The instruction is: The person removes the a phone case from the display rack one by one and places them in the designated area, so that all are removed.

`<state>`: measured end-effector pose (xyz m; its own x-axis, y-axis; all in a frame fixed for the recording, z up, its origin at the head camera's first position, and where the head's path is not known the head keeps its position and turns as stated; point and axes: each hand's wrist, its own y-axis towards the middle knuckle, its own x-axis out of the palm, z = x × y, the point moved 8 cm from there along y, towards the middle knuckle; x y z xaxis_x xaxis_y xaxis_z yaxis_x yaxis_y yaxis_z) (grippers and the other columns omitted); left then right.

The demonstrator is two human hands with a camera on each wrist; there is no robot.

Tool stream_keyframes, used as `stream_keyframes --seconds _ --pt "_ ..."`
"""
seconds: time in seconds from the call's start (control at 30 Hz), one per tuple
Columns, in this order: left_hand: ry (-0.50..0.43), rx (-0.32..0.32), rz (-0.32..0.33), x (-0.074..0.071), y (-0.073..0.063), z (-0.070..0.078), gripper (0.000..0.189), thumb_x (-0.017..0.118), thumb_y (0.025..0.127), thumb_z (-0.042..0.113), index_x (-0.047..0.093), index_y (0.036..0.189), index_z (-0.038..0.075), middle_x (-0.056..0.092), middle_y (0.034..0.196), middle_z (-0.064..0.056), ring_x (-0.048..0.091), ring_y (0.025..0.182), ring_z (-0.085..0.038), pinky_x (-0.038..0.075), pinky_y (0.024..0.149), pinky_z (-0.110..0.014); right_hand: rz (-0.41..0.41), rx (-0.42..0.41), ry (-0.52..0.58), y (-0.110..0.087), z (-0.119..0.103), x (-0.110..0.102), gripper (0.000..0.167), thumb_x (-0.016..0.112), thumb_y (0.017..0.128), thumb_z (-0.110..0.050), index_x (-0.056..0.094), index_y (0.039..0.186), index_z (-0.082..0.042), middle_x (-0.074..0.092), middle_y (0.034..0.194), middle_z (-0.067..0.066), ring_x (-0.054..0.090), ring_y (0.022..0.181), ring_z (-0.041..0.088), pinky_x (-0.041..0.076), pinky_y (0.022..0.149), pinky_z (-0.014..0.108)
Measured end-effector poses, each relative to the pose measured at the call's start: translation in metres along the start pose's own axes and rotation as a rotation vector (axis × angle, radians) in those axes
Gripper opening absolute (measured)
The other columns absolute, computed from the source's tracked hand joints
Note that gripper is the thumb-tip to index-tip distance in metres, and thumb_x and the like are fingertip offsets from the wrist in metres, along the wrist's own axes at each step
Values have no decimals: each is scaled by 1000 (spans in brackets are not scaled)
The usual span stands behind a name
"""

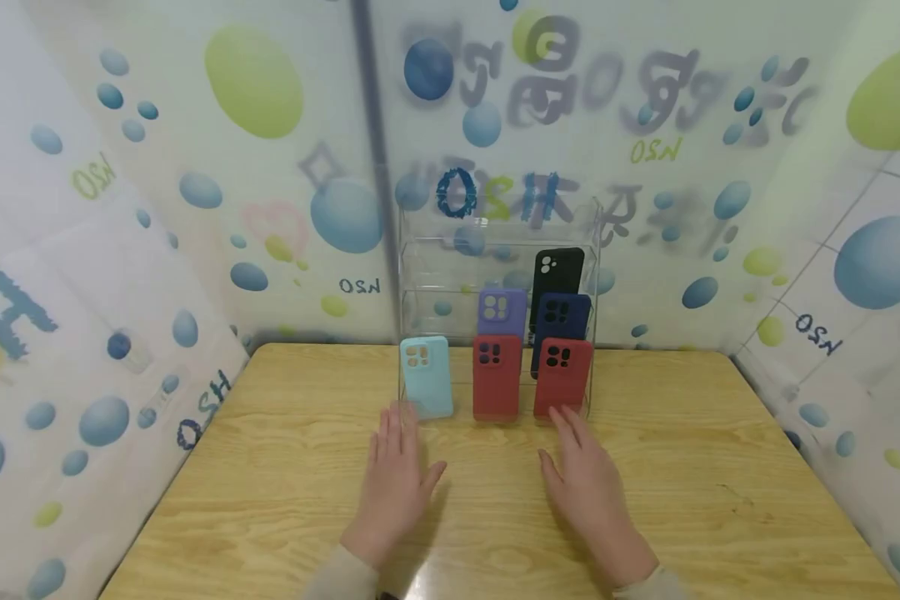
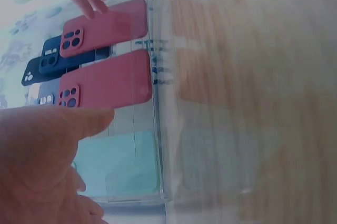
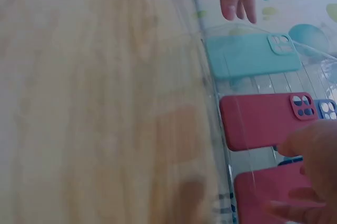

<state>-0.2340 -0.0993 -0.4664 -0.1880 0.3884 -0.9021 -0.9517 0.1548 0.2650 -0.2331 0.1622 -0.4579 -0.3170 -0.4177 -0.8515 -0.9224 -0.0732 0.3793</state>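
Note:
A clear stepped display rack point(image 1: 499, 242) holds several phone cases. Its front row has a light blue case point(image 1: 427, 379) at the left, a red case point(image 1: 497, 383) in the middle and another red case point(image 1: 562, 379) at the right. Behind them lean a purple case point(image 1: 502, 308), a dark blue case point(image 1: 570, 312) and a black case point(image 1: 558, 275). My left hand point(image 1: 393, 492), fingers straight, is at the rack's front left by the light blue case. Fingers extended, my right hand point(image 1: 588, 492) reaches the lower part of the right red case; contact is unclear. Neither hand grips anything.
The rack stands on a wooden table point(image 1: 285, 467) against its back edge. Behind and at both sides hang pale sheets point(image 1: 270, 167) printed with blue and green ovals. A sleeve point(image 1: 341, 579) covers each forearm.

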Motion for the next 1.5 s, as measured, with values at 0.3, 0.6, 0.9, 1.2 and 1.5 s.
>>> stream_keyframes --seconds 0.3,0.6,0.9,1.2,1.5 --pt "-64 -107 55 -2 21 -33 84 72 99 28 25 161 -2 31 161 -36 47 136 -58 53 96 -63 255 -130 -24 28 12 -46 53 79 90 -16 62 139 -5 64 133 17 70 88 34 55 59 43" --pt "-218 -127 83 -3 41 -58 67 67 102 22 37 159 4 49 154 -26 55 136 -45 48 107 -56 324 -160 -9 56 25 -68 49 77 92 -13 64 138 -5 65 130 18 71 94 33 57 62 46" --pt "-281 -145 76 -3 52 -63 57 67 103 22 47 155 9 61 145 -20 65 126 -39 52 103 -53 351 -189 5 69 28 -77 46 76 93 -10 64 137 -5 62 129 15 71 94 29 57 62 45" --pt "-483 -156 167 -9 58 -71 42 70 98 7 65 140 9 71 133 -11 76 99 -25 61 85 -41 323 -189 23 81 33 -75 41 75 94 -8 66 134 -2 61 126 16 70 93 30 58 64 46" --pt "-497 -133 230 -13 62 -76 33 74 96 10 73 129 9 76 122 -10 77 92 -27 62 81 -38 341 -198 48 85 34 -75 38 75 93 -3 68 130 -2 62 119 17 70 92 31 60 73 47"
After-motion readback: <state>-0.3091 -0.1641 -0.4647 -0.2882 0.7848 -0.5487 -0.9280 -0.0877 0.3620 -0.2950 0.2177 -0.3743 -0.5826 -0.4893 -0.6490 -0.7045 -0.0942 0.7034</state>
